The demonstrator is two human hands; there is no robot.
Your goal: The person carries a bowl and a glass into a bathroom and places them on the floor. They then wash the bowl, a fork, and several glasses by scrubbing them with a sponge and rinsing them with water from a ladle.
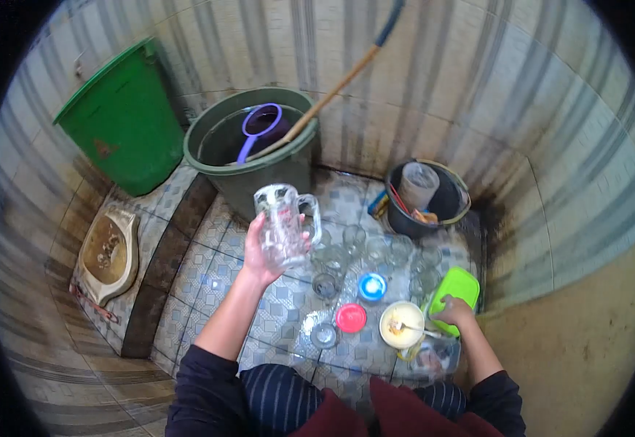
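My left hand (255,251) is wrapped round a clear glass mug (281,226), lifted above the tiled floor, its handle to the right. Low on the right, my right hand (454,311) is closed at the near-left side of a bright green plastic container (463,284); its fingertips are partly hidden. Beside it stands a cream bowl (403,325) with a spoon and some yellowish stuff inside. Several clear glasses (354,237) are grouped on the floor between my hands. Closer in are a blue-and-white lid (372,287), a red lid (351,318) and a small glass (324,335).
A big grey-green water barrel (212,167) holds a purple dipper (262,120) and a long wooden stick (332,91). To the right sits a black bucket (405,218) with items inside. A green bin (124,120) and a squat toilet (128,255) are on the raised left step.
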